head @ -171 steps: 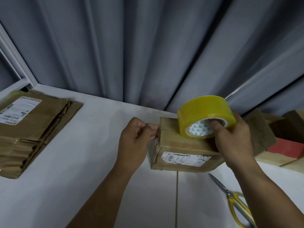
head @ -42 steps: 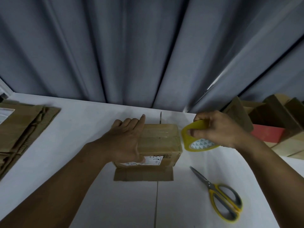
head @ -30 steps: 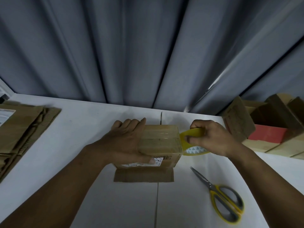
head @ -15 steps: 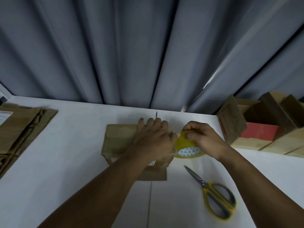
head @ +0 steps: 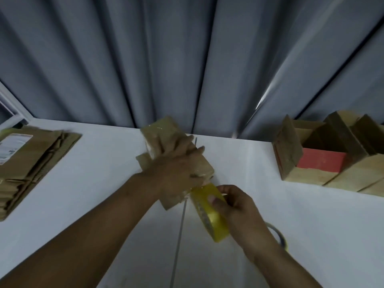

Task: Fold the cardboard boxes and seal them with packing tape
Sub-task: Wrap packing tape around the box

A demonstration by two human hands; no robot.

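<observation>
A small brown cardboard box (head: 162,129) lies turned at an angle in the middle of the white table (head: 93,173). My left hand (head: 176,167) lies flat over its top with the fingers spread and pressing down. My right hand (head: 234,206) grips a yellow roll of packing tape (head: 209,213) at the box's near corner, thumb on the roll's outer face. The roll is tilted on edge and touches the box. A loose flap (head: 172,200) sticks out under my left wrist.
A stack of flattened cardboard boxes (head: 27,163) lies at the left edge. Folded boxes, one with a red side (head: 322,161), stand at the back right. Scissors (head: 278,233) lie mostly hidden behind my right wrist. Grey curtains hang behind the table.
The box has been turned to lie diagonally. My right hand has brought the tape roll from the box's right side round to its near corner. My left hand stays pressed on top.
</observation>
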